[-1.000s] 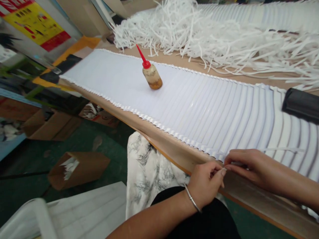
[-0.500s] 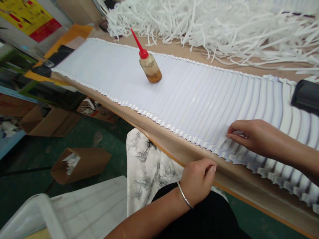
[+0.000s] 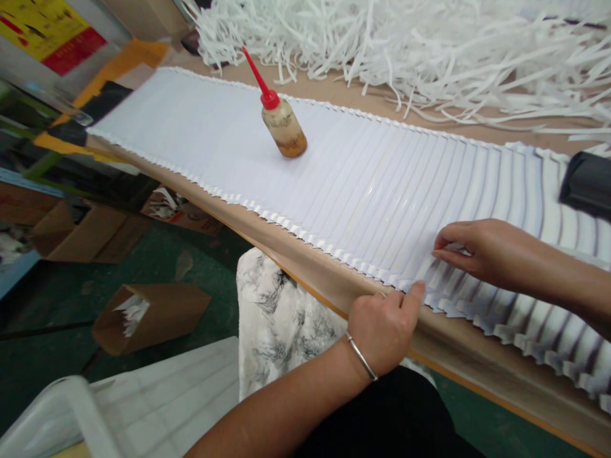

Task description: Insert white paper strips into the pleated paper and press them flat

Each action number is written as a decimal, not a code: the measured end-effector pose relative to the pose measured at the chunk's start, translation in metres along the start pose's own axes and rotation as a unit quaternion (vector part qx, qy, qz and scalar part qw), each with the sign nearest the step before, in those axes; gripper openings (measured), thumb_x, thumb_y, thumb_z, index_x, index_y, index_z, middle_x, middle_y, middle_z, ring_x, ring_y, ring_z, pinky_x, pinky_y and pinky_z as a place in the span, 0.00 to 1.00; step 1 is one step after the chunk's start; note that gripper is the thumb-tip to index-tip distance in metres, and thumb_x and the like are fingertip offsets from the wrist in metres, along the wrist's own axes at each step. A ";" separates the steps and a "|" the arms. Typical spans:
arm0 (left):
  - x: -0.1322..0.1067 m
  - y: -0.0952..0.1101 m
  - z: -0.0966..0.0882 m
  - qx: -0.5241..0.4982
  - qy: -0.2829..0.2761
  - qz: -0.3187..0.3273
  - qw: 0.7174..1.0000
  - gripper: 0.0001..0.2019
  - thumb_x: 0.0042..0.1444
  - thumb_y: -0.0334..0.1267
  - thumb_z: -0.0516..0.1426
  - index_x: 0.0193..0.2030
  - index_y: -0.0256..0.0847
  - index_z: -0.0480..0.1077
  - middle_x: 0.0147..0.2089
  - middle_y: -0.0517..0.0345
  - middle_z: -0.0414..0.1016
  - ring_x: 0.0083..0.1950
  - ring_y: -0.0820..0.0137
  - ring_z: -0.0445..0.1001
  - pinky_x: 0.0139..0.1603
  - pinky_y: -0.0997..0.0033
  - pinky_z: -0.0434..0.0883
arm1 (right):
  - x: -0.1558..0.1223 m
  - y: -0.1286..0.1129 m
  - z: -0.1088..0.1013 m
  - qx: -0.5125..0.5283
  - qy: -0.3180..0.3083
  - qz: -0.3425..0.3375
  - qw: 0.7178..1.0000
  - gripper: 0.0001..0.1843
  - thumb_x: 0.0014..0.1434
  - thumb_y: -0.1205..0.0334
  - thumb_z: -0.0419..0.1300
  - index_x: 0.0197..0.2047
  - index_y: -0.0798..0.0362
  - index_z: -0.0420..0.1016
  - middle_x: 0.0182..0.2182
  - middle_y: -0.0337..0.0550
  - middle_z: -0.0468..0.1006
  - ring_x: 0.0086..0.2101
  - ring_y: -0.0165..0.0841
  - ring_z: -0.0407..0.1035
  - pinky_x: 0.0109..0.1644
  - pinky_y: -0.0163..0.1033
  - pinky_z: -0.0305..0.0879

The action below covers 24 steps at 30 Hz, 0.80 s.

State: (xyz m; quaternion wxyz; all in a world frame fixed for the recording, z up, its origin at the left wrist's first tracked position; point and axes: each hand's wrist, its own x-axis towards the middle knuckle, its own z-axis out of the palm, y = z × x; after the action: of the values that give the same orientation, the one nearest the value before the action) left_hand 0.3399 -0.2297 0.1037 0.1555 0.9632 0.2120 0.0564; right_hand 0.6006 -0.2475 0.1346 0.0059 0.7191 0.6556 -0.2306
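Observation:
A long row of overlapping white paper sheets (image 3: 200, 133) lies along the table, with folded, stepped ends at both long edges. My right hand (image 3: 482, 251) is closed in a pinch above the sheets on the right, with a thin white strip (image 3: 428, 268) between thumb and fingertips. At the table's front edge is my left hand (image 3: 384, 324), its index finger stretched out to the sheets' folded ends near that strip and its other fingers curled. The left hand holds nothing visible. A squeeze bottle (image 3: 285, 129) with a red nozzle and brown liquid stands on the sheets.
A big heap of white strips (image 3: 382, 44) covers the table's back. A black object (image 3: 587, 184) sits at the right on the sheets. Below are cardboard boxes (image 3: 176, 312) on the green floor, a patterned cloth (image 3: 262, 305) and a white plastic chair (image 3: 157, 394).
My left hand has turned and its index finger has stretched out from a curled fist to the sheets' edge. My right hand keeps its pinch at nearly the same place.

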 end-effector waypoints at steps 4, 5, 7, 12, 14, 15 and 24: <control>0.009 0.003 -0.003 0.037 -0.028 -0.010 0.999 0.23 0.71 0.35 0.56 0.71 0.37 0.65 0.36 0.59 0.79 0.33 0.62 0.82 0.26 0.63 0.76 | 0.001 0.001 0.004 0.001 0.007 -0.014 1.000 0.12 0.65 0.52 0.57 0.37 0.46 0.79 0.35 0.42 0.85 0.34 0.39 0.77 0.38 0.42 0.63; 0.010 0.004 -0.003 0.038 -0.030 -0.012 0.999 0.23 0.70 0.35 0.57 0.71 0.37 0.65 0.36 0.59 0.79 0.33 0.62 0.82 0.26 0.63 0.76 | 0.002 0.003 0.003 0.002 0.010 -0.017 1.000 0.12 0.65 0.52 0.57 0.36 0.46 0.79 0.35 0.43 0.84 0.34 0.39 0.76 0.38 0.42 0.63; 0.011 0.005 -0.003 0.041 -0.027 -0.012 0.999 0.23 0.69 0.34 0.58 0.70 0.36 0.66 0.35 0.59 0.79 0.32 0.62 0.82 0.25 0.63 0.75 | 0.005 0.010 -0.002 0.007 0.003 -0.023 1.000 0.13 0.65 0.49 0.58 0.35 0.46 0.79 0.33 0.43 0.84 0.32 0.38 0.76 0.37 0.42 0.62; 0.010 0.008 0.001 0.058 0.007 -0.007 0.998 0.23 0.66 0.34 0.61 0.66 0.33 0.68 0.33 0.60 0.78 0.30 0.64 0.81 0.23 0.64 0.74 | 0.022 0.045 -0.041 0.024 -0.035 -0.017 0.999 0.15 0.62 0.47 0.60 0.34 0.48 0.80 0.29 0.45 0.83 0.30 0.38 0.75 0.36 0.42 0.63; 0.010 0.009 0.002 0.066 0.020 -0.006 0.998 0.23 0.64 0.33 0.62 0.65 0.33 0.69 0.32 0.60 0.77 0.29 0.64 0.80 0.22 0.64 0.73 | 0.032 0.060 -0.058 0.028 -0.026 -0.005 0.999 0.16 0.62 0.46 0.60 0.35 0.49 0.81 0.30 0.45 0.84 0.31 0.38 0.75 0.37 0.42 0.64; 0.010 0.010 0.003 0.069 0.025 -0.005 0.997 0.23 0.64 0.33 0.63 0.65 0.33 0.69 0.32 0.60 0.77 0.29 0.64 0.80 0.22 0.64 0.73 | 0.036 0.067 -0.065 0.030 -0.017 0.002 0.999 0.17 0.62 0.46 0.59 0.36 0.49 0.81 0.30 0.45 0.84 0.31 0.37 0.75 0.38 0.42 0.65; 0.008 0.010 0.002 0.073 0.051 -0.003 0.996 0.25 0.61 0.33 0.66 0.64 0.31 0.70 0.31 0.62 0.76 0.28 0.66 0.78 0.21 0.64 0.71 | 0.065 0.086 -0.067 0.038 0.040 0.046 0.997 0.12 0.58 0.51 0.61 0.35 0.49 0.82 0.32 0.43 0.86 0.35 0.40 0.78 0.41 0.43 0.68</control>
State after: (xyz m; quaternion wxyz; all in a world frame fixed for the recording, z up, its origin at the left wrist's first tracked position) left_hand 0.3515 -0.2348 0.1056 0.0743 0.9673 0.2257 0.0892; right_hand 0.7060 -0.1773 0.1474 -0.0372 0.7569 0.6122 -0.2257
